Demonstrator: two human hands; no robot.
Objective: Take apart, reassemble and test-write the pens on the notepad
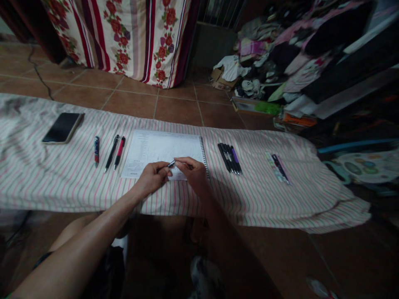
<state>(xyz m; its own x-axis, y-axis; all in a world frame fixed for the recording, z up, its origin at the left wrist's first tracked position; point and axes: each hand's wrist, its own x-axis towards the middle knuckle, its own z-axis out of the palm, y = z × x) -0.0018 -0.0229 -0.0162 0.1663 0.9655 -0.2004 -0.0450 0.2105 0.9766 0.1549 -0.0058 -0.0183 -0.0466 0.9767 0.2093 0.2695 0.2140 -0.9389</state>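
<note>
Over the lower part of a spiral notebook (168,143), my left hand (155,174) and my right hand (193,169) meet with closed fingers. Between them they grip a dark pen (171,164), mostly covered by the fingers. Left of the notebook lie a red and black pen (119,153), a black pen (111,153) and a patterned blue and red pen (96,151). On its right side several dark pens (229,158) lie in a row, one with a purple barrel.
A striped cloth (255,199) covers the long table. A phone (63,128) lies at the far left, and more slim pens (278,168) lie at the right. Behind are a floral curtain (134,37) and a heap of clothes and boxes (224,79) on the tiled floor.
</note>
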